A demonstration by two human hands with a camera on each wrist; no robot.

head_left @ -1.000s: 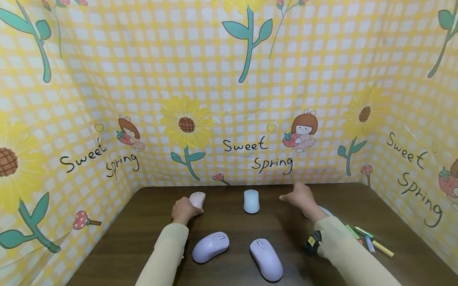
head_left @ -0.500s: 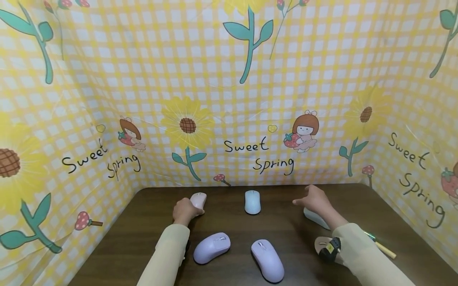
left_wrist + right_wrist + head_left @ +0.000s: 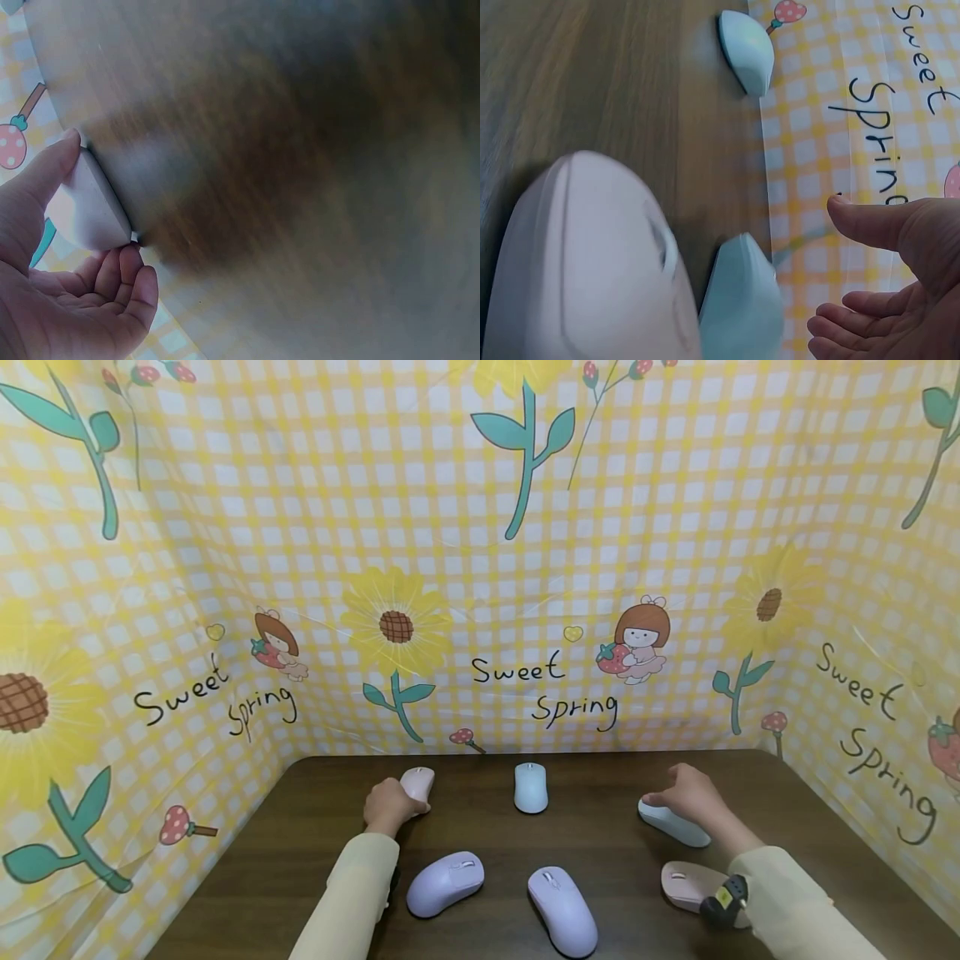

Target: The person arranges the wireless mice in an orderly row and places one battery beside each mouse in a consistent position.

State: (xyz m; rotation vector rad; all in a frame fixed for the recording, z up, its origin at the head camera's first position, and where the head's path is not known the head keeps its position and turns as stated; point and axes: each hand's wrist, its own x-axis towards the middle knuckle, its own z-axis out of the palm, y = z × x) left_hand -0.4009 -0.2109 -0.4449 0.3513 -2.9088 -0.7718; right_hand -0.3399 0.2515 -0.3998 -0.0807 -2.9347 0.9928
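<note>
At the back left of the table, my left hand (image 3: 387, 808) grips a pale pink computer mouse (image 3: 418, 783). The left wrist view shows the thumb on one side of this mouse (image 3: 88, 206) and curled fingers at the other. My right hand (image 3: 696, 798) hovers over a light blue mouse (image 3: 673, 827) at the right, with nothing in its grasp. Thumb and fingers of that hand (image 3: 907, 277) are spread apart beside the blue mouse (image 3: 744, 307) in the right wrist view. Another pink mouse (image 3: 684, 881) lies under the right wrist, partly hidden.
A second light blue mouse (image 3: 531, 787) stands at the back centre. Two lilac mice, one angled left (image 3: 446, 885) and one right (image 3: 562, 912), lie nearer the front. Yellow checked cloth (image 3: 480, 552) walls in the dark wooden table (image 3: 480, 827).
My right hand has moved right, over the light blue mouse, uncovering that mouse and a pink one. The coloured sticks at the right are now hidden by the sleeve. My left hand stays put.
</note>
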